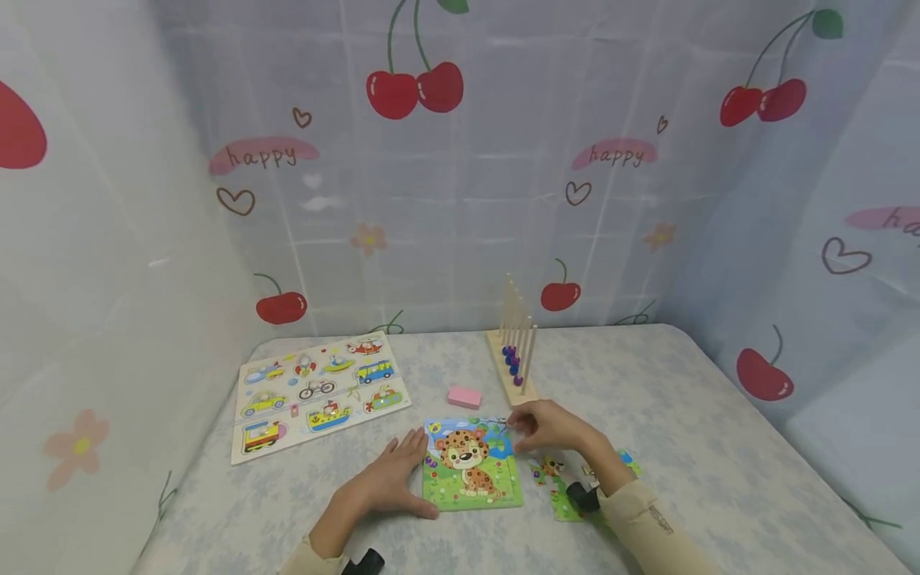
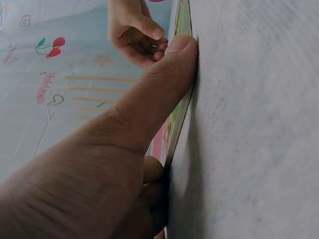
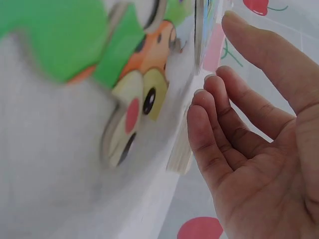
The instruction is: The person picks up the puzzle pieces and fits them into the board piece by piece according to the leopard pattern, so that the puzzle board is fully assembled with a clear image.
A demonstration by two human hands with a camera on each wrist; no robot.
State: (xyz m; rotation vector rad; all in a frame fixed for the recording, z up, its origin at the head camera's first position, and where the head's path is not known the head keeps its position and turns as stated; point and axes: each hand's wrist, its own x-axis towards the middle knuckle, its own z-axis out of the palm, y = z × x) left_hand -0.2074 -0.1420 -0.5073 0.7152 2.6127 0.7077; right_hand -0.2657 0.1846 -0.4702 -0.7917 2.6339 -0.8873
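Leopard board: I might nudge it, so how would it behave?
The board lies flat, so a push would probably slide it rather than tip it. Its straight edge in the left wrist view suggests stiffness. Being thin, it is likely light.

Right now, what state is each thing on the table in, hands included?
Leopard board: flat, picture side up.
Left hand: fingers extended, thumb touching the leopard board's edge.
Right hand: holding nothing, fingers loosely curved, by the leopard board's far right corner.
Loose puzzle pieces: off the leopard board, to its right.
Pink block: lying untouched.
Peg stand: upright.
Beads: low on the peg stand.
Vehicle board: flat, picture side up.
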